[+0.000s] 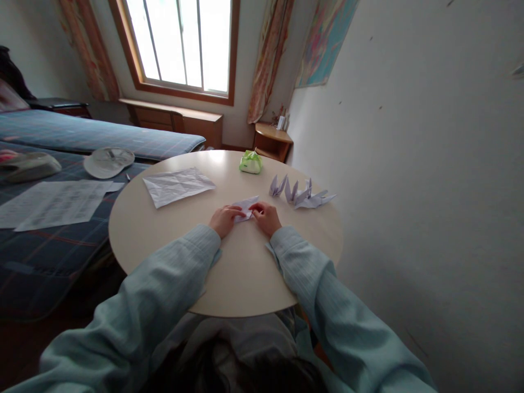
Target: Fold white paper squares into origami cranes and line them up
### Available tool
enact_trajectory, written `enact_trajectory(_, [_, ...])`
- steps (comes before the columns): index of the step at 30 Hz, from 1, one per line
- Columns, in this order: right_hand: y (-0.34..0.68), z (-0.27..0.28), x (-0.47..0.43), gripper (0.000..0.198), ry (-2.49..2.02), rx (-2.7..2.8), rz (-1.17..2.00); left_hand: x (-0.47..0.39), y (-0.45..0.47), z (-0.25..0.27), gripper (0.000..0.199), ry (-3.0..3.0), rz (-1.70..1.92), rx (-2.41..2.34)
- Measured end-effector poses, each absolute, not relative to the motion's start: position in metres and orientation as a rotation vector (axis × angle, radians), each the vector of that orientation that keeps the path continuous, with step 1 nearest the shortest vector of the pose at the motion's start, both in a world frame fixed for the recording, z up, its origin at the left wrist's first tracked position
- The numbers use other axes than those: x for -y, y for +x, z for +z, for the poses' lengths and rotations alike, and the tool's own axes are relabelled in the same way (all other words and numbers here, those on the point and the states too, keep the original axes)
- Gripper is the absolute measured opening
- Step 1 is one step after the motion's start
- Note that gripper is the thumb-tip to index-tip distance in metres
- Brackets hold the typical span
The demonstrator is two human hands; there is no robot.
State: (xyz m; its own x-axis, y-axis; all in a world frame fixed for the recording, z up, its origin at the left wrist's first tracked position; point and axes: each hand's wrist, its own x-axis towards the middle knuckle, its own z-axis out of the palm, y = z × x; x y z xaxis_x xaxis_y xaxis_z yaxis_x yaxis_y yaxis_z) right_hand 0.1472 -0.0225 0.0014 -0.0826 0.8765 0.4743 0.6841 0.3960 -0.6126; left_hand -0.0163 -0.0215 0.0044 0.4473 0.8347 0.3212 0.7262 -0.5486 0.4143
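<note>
A small piece of folded white paper lies on the round table in front of me, between my two hands. My left hand presses on its left part with the fingers stretched over it. At the right edge, my right hand pinches the paper between thumb and forefinger. My palms partly cover the paper, so its full outline is hidden. Several folded paper cranes stand in a group to the right, beyond my right hand. A creased, unfolded paper sheet lies flat to the left.
The cream table has a green tissue pack near its far edge. Left of it, a bed holds printed sheets and a white cap. A wall runs close along the right.
</note>
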Motion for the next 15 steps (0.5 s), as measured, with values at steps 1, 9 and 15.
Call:
enact_trajectory(1, [0.1470,0.0020,0.0228,0.021,-1.356,1.825,0.291,0.0218,-0.0166,0.0049,0.045,2.469,0.736,-1.324])
enact_trajectory(9, [0.1467,0.0068,0.0263,0.022,-1.392,1.852,0.268,0.0240,-0.0173,0.0086,0.047,2.440,0.719,-1.311])
enact_trajectory(15, [0.1459,0.0060,0.0260,0.022,-1.388,1.847,0.268,0.0220,-0.0183,0.0067,0.047,2.425,0.720,-1.281])
